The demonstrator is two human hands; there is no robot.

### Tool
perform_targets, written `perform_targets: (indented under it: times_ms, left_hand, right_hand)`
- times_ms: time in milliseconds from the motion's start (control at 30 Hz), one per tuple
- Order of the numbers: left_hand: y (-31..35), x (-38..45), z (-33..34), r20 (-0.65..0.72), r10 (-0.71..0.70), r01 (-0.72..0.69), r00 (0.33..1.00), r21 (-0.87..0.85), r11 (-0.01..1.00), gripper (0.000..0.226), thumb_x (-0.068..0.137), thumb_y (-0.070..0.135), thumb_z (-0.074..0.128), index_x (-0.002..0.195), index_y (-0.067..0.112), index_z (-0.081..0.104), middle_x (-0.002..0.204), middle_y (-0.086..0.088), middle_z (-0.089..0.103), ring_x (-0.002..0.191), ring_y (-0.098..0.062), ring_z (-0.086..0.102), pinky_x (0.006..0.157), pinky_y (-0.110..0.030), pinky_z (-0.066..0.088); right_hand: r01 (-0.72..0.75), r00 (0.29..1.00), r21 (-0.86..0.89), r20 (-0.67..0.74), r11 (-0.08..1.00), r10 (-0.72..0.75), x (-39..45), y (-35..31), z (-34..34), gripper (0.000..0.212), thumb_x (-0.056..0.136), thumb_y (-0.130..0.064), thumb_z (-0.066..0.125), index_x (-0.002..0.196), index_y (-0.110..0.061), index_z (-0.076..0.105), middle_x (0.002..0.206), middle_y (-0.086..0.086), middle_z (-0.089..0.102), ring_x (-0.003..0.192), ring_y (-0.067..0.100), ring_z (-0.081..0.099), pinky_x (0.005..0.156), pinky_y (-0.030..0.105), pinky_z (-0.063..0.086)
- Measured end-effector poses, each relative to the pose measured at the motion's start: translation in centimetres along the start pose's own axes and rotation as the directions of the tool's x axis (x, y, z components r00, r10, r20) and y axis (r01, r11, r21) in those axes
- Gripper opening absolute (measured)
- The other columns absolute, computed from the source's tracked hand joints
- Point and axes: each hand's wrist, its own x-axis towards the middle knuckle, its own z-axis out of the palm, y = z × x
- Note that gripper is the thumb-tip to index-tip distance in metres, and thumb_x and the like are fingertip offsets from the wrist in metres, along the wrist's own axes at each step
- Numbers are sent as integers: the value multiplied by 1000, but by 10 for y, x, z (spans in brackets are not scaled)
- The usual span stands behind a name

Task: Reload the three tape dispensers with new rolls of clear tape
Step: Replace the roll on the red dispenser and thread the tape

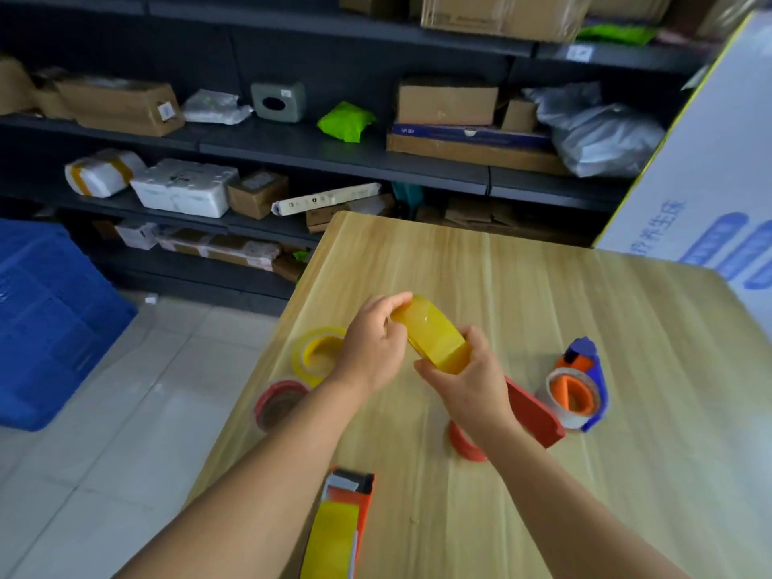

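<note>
Both hands hold a yellow tape roll (430,336) above mid-bench; left hand (374,346) fingers pinch its far end, right hand (468,380) fingers curl around its near end | blue dispenser (582,384) near right edge loaded | orange dispenser (340,524) at near edge loaded | red dispenser (530,411) seemingly empty | spare roll (317,355) at left edge.

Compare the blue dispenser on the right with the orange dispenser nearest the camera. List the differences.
The blue dispenser has a blue frame; the orange dispenser has an orange one. The blue dispenser carries a pale roll on an orange hub; the orange dispenser carries a yellow-tinted roll. The blue dispenser shows its hub face to the camera; the orange dispenser shows the roll's outer band. Both lie on the wooden table, both loaded, neither touched by a hand.
</note>
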Motion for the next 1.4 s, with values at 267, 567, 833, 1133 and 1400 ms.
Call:
perform_targets:
  times_ms: [267, 567, 833, 1133, 1400]
  left_hand:
    - [11, -16, 28, -19, 82, -82, 996, 9, 997, 33, 80, 27, 72, 113, 21, 69, 104, 4, 57, 94, -15, 58, 88, -23, 46]
    - [28, -17, 36, 271, 86, -98, 959, 31, 995, 53, 85, 29, 62, 136, 30, 48, 136, 4, 41, 125, -8, 40, 109, -25, 30]
    - [41, -17, 44, 199, 165, -161, 966, -36, 986, 30, 75, 26, 76, 98, 40, 63, 118, 11, 54, 112, -9, 51, 91, -22, 40]
    - [49, -12, 37, 393, 52, -67, 918, 24, 997, 49, 72, 34, 79, 117, 39, 60, 112, 14, 45, 102, -8, 45, 89, -22, 39]
    - [67, -23, 49, 270, 113, -115, 956, -9, 993, 54, 71, 23, 81, 118, 35, 58, 94, 7, 40, 67, 9, 42, 69, -4, 37]
  right_hand:
    - [47, 986, -136, -152, 990, -68, -16, 22, -21, 45, 73, -25, 77, 110, -22, 53, 95, -6, 57, 90, 14, 56, 72, 23, 37]
    - [61, 992, -98, -105, 993, -71, -24, 33, -46, 39, 71, -24, 77, 98, -32, 50, 90, -6, 62, 82, 12, 58, 64, 20, 39]
    - [-49, 998, 109, 35, 993, 46, -18, 33, -75, 37, 71, -7, 76, 94, -25, 55, 74, -2, 59, 62, 7, 53, 54, 26, 48]
    - [-230, 928, 530, 371, 816, 21, -7, 36, -107, 49, 53, 7, 55, 99, -10, 54, 78, 7, 59, 59, 9, 62, 49, 23, 50]
    - [-218, 954, 626, 299, 748, 27, 12, 48, -112, 55, 54, 3, 51, 104, -17, 53, 91, 13, 58, 82, 30, 57, 61, 36, 50]
